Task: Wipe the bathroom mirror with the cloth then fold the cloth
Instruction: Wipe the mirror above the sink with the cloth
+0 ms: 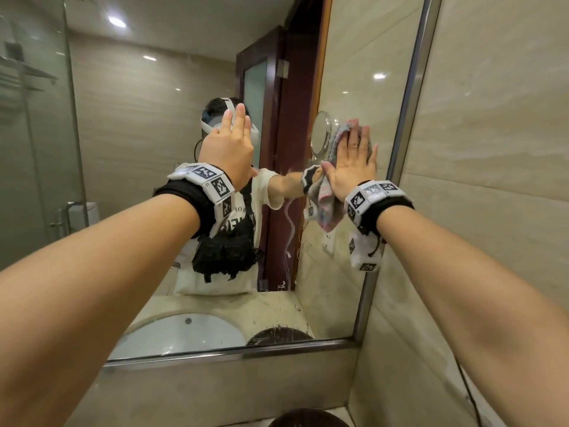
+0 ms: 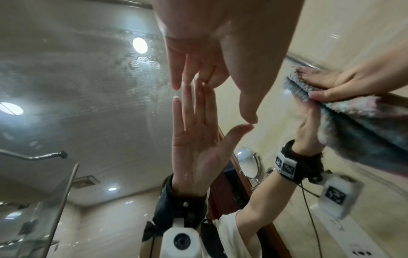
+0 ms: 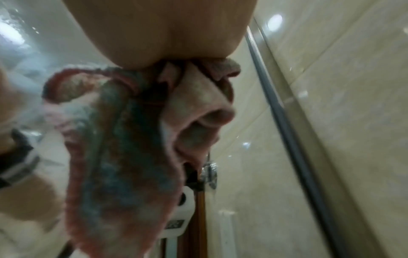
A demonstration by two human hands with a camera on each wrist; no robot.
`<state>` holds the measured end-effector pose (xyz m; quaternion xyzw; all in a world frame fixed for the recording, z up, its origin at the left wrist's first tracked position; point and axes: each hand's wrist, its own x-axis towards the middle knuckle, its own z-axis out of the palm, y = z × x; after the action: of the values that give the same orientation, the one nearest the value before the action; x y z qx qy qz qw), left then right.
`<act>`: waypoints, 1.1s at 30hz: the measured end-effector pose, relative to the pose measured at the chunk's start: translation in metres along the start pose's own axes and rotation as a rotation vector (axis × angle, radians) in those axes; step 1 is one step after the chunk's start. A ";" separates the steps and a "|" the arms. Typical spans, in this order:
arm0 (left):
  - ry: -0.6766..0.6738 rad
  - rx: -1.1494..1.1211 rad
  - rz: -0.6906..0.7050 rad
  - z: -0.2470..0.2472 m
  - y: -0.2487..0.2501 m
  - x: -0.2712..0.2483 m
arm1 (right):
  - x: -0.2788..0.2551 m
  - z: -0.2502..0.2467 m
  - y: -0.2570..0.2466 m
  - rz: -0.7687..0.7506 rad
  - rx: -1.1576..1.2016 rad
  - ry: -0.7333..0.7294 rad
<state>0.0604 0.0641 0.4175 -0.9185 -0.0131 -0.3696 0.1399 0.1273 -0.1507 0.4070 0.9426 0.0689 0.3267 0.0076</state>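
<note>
Flat-palmed, the right hand (image 1: 351,167) presses the cloth (image 1: 328,208) against the bathroom mirror (image 1: 138,149), fingers straight and spread, thumb out to the side; nothing is curled round the fabric, which is simply pinned between palm and glass. That spot sits close to the mirror's right edge, beside its metal frame (image 1: 409,97), roughly at mid-height. A loose tail of the cloth hangs below the heel of the hand, so its long axis runs up and down along the glass. In the right wrist view the folds bunch under the palm, though that picture is blurred and I cannot tell how many layers there are.

Over toward the middle of the mirror, the left hand (image 1: 228,149) is open with straight fingers and holds nothing; its fingertips (image 2: 176,83) meet their reflection, so they seem to touch the glass.

Water streaks and droplets lie left of the cloth and down toward the mirror's lower edge. I judge the wiping is under way, folding not yet begun. Unwiped glass lies leftward from the cloth, and the right hand is the one placed to sweep it.
</note>
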 end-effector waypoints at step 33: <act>0.073 -0.088 0.004 0.020 0.000 0.001 | -0.050 0.072 -0.040 -0.474 -0.231 0.024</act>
<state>0.0752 0.0689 0.4044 -0.9098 0.0100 -0.4027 0.1003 0.1279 -0.1153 0.3173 0.8891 0.2500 0.3328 0.1906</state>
